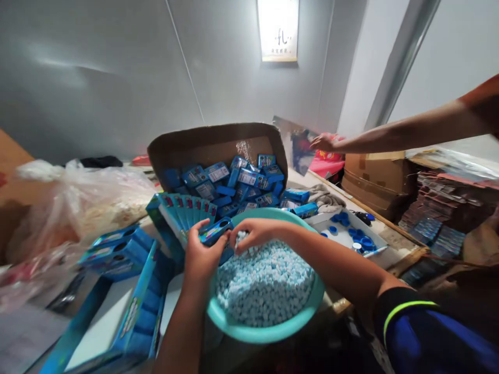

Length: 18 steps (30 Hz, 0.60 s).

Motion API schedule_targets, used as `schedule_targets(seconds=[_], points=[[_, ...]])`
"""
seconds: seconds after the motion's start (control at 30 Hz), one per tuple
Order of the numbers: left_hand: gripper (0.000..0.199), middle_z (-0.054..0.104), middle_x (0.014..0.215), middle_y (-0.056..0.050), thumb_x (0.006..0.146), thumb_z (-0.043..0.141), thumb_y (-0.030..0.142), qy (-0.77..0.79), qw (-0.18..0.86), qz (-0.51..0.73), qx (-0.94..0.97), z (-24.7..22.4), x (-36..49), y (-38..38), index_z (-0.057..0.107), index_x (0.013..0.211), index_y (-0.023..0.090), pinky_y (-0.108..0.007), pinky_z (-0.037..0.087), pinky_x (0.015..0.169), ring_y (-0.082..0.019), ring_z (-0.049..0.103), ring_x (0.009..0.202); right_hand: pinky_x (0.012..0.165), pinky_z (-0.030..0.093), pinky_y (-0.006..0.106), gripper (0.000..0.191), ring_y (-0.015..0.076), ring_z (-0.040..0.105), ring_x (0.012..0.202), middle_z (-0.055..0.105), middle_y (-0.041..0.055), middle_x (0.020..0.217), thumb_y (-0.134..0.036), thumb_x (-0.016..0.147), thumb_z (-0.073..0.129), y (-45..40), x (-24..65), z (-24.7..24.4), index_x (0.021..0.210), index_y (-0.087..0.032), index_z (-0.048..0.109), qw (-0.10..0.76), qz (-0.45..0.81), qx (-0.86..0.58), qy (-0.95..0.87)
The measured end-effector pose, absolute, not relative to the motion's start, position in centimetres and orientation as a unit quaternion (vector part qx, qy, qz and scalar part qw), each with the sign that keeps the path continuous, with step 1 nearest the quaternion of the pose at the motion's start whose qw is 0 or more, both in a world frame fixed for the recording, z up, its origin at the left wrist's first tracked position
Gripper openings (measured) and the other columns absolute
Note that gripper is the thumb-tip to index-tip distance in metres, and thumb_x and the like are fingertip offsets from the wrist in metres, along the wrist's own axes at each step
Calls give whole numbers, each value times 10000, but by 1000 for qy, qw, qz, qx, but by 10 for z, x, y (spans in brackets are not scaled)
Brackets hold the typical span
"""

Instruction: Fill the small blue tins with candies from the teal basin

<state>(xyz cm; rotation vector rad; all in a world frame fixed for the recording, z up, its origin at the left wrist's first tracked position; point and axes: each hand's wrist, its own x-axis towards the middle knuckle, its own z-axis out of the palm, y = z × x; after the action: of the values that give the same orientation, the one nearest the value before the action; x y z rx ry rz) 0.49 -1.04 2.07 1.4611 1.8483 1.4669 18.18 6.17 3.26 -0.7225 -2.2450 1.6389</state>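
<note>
My left hand (203, 251) is closed around a small blue box (217, 231), which has a dark round hole in its top face. Right beside the box, above the far left rim of a turquoise basin (268, 333), my right hand (255, 232) curls its fingers around some pale blue pellets (241, 237). A heap of the same pellets (268, 285) fills the basin. Behind the hands, several blue boxes (249, 177) lie jumbled in a large cardboard carton (214, 145). A fanned display carton (183, 210) stands just beyond my left hand.
At left, an open blue display tray (103, 322) has holed boxes (120, 249) at its far end. A white tray (319, 223) of blue caps (366, 242) sits at right. Another person's hand (325, 143) reaches in near a clear plastic sheet (298, 145). Plastic bags (89, 197) lie left.
</note>
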Motion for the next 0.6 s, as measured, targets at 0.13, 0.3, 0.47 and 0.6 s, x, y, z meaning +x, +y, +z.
schedule_targets(seconds=[0.13,0.3,0.47,0.6], points=[[607,661,1234,-111,670,803,426,633,210,476,574,14,5,-10,600,1201,213,-407,502,1003,-287,656,1132,439,384,177,256,94,540,532,623,-37,659,-356,664,760,58,189,38,813,-180,649,219,643,-239,-694],[584,723,1081,-94,695,807,467,613,247,401,635,12,6,-13,630,1178,191,-370,530,872,-271,698,982,381,285,170,209,76,428,435,528,-64,560,-306,659,691,61,185,39,771,-208,544,365,694,-249,-569],[541,746,1072,-81,692,822,457,592,263,369,667,9,8,-11,677,1144,198,-353,526,858,-272,708,974,369,197,173,267,79,400,435,491,-70,580,-351,688,694,66,170,31,817,-236,491,524,672,-283,-441],[467,759,987,-43,724,798,476,566,274,318,709,9,10,-11,698,1105,224,-332,522,802,-257,716,912,396,275,177,296,86,459,479,533,-62,629,-387,694,697,65,161,20,841,-243,484,554,646,-320,-416]])
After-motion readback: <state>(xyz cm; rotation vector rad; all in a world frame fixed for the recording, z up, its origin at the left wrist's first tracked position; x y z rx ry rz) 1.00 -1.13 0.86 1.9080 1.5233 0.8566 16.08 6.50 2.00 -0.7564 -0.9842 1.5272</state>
